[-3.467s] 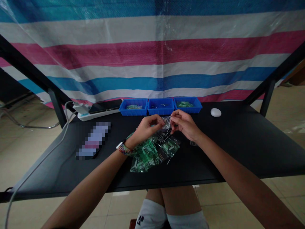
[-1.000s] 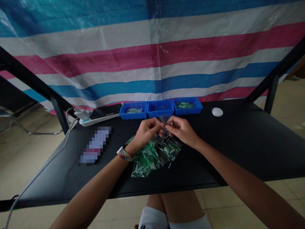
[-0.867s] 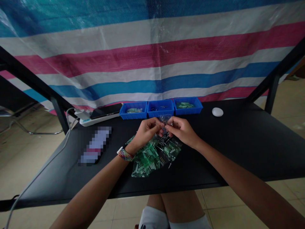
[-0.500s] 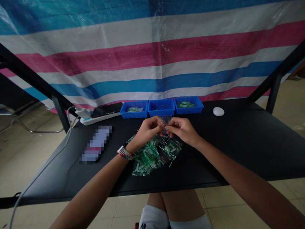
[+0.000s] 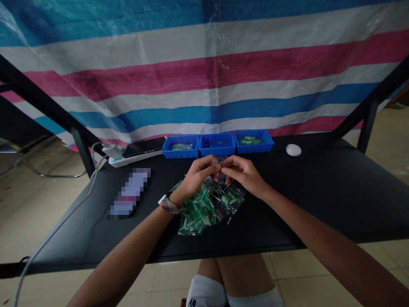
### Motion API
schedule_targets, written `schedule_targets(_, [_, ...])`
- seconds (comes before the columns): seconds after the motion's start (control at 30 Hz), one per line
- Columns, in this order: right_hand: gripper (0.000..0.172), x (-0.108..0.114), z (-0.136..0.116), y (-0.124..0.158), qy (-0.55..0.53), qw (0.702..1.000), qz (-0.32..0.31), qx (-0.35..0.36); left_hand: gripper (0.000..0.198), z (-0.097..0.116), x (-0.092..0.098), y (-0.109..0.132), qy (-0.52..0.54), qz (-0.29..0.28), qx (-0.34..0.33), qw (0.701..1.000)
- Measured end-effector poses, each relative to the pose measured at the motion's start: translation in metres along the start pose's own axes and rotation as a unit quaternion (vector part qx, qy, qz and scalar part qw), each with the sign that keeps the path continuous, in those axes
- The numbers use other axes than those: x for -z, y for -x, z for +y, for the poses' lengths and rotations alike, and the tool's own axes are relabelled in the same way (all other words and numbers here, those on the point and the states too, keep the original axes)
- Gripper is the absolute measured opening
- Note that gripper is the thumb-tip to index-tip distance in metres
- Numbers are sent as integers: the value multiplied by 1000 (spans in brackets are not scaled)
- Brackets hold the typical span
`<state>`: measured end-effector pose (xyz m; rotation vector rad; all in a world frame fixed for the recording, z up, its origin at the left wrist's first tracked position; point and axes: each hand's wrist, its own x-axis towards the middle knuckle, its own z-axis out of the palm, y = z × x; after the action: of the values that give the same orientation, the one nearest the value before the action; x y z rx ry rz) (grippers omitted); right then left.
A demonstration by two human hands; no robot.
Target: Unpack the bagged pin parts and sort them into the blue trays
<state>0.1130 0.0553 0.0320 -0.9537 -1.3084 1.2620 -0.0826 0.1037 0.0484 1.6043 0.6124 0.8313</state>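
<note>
My left hand (image 5: 202, 171) and my right hand (image 5: 242, 170) meet over the middle of the table, both closed in a pinch. Between their fingertips is a small clear plastic bag (image 5: 221, 160); its contents are too small to make out. Right below the hands lies a pile of clear bags with green pieces (image 5: 197, 213), partly covered by my left hand and wrist. Another bag of green pieces (image 5: 232, 200) lies on the right of the pile, beside loose thin metal pins (image 5: 218, 188).
Behind my hands three blue trays stand in a row: the left tray (image 5: 180, 152) and right tray (image 5: 254, 148) hold greenish pieces, the middle tray (image 5: 217, 151) thin metal parts. A phone (image 5: 129, 194), a power strip (image 5: 136, 159) with a cable, and a white oval object (image 5: 293, 149) lie around.
The clear bag between my fingertips has tilted and sunk slightly, showing less above the fingers. Both hands stay in nearly the same place.
</note>
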Motion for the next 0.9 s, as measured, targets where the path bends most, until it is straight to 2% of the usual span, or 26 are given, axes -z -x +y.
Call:
schedule_targets(0.17, [35, 2, 0, -2, 6, 999, 41, 21, 30, -3, 1, 0, -10, -22, -2, 1000])
schedule_targets(0.33, [40, 3, 0, -4, 15, 999, 36, 7, 41, -5, 3, 1, -54, -23, -2, 998])
schedule_targets(0.5, [39, 1, -2, -3, -13, 999, 29, -8, 40, -5, 0, 1, -63, -13, 4, 998])
schedule_targets(0.67, [36, 1, 1, -1, -27, 999, 30, -6, 39, -4, 2, 1, -74, -20, -17, 997])
schedule_targets(0.73, [34, 2, 1, -4, -9, 999, 42, 11, 36, -4, 7, 1, -69, -9, -33, 997])
schedule_targets(0.8, [32, 5, -5, -12, 27, 996, 77, 45, 33, -4, 15, -1, -68, 24, -46, 996])
schedule_targets(0.9, [28, 14, -34, -35, 113, 972, 141, 150, 32, -7, 25, -3, -104, 70, -45, 991])
